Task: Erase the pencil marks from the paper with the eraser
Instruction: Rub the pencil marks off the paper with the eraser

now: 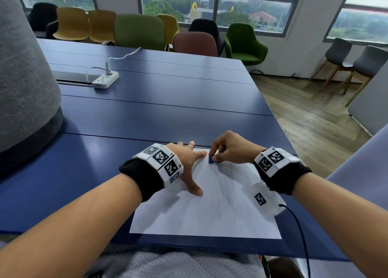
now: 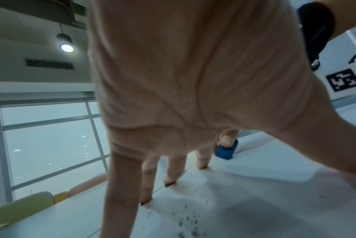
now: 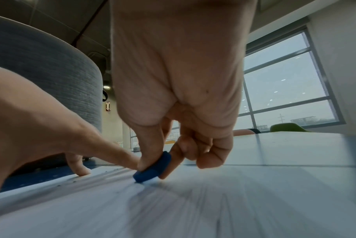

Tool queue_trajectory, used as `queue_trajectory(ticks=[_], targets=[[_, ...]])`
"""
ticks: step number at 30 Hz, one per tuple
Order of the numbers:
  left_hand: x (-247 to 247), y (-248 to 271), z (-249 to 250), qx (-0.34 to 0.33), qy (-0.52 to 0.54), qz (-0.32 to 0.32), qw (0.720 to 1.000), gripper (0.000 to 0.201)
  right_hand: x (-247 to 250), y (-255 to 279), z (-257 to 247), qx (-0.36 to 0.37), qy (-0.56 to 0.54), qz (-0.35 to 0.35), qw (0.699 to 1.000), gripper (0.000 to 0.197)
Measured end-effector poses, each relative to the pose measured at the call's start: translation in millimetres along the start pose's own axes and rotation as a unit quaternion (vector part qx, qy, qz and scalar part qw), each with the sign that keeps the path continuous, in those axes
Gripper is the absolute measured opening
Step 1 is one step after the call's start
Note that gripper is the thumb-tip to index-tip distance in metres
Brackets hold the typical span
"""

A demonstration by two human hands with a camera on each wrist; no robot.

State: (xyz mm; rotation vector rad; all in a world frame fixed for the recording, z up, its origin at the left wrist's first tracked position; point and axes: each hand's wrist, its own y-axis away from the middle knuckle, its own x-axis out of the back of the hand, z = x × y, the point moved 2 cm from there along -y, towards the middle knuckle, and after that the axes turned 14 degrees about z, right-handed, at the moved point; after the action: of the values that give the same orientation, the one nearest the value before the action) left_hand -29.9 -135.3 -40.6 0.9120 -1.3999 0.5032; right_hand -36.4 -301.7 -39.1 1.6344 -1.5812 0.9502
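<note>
A white sheet of paper (image 1: pixel 201 212) lies at the near edge of the blue table (image 1: pixel 159 101), with faint long pencil strokes (image 1: pixel 225 195) down its middle. My right hand (image 1: pixel 227 149) pinches a small blue eraser (image 1: pixel 212 159) between thumb and fingers and presses it on the paper near the far edge. In the right wrist view the eraser (image 3: pixel 152 167) touches the sheet with its white tip. My left hand (image 1: pixel 189 162) is spread flat, fingers straight, holding down the sheet's far left corner. Grey eraser crumbs (image 2: pixel 185 220) lie by the left fingers (image 2: pixel 175 169).
A white power strip (image 1: pixel 106 79) with its cable sits far back on the table. A big grey felt column (image 1: pixel 25 84) rises at the left. Chairs line the windows beyond the table. A black cable (image 1: pixel 300 231) runs from my right wrist over the table's edge.
</note>
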Motion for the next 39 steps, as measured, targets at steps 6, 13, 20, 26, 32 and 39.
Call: queue_trajectory(ticks=[6,13,20,26,32,39], targets=[[0.9,-0.4,0.1,0.004,-0.002,-0.006,1.000,0.123,0.0,9.7,1.8,0.004,-0.010,-0.106,0.994,0.009],[0.8,-0.9,0.4,0.004,-0.006,-0.007,1.000,0.124,0.3,17.0,4.3,-0.002,-0.026,-0.106,0.994,0.008],[-0.2,-0.6,0.3,0.006,-0.002,-0.003,1.000,0.123,1.9,12.9,8.7,-0.030,-0.022,-0.001,0.999,0.007],[0.7,-0.4,0.8,0.006,-0.004,-0.008,1.000,0.123,2.9,23.2,-0.8,-0.008,0.019,-0.087,0.996,0.007],[0.4,-0.9,0.8,0.006,-0.006,-0.011,1.000,0.124,-2.5,37.3,-1.2,-0.011,-0.015,-0.074,0.997,0.006],[-0.3,-2.1,0.4,0.008,-0.006,-0.015,1.000,0.125,-5.1,37.3,-7.0,-0.001,-0.007,-0.021,1.000,0.005]])
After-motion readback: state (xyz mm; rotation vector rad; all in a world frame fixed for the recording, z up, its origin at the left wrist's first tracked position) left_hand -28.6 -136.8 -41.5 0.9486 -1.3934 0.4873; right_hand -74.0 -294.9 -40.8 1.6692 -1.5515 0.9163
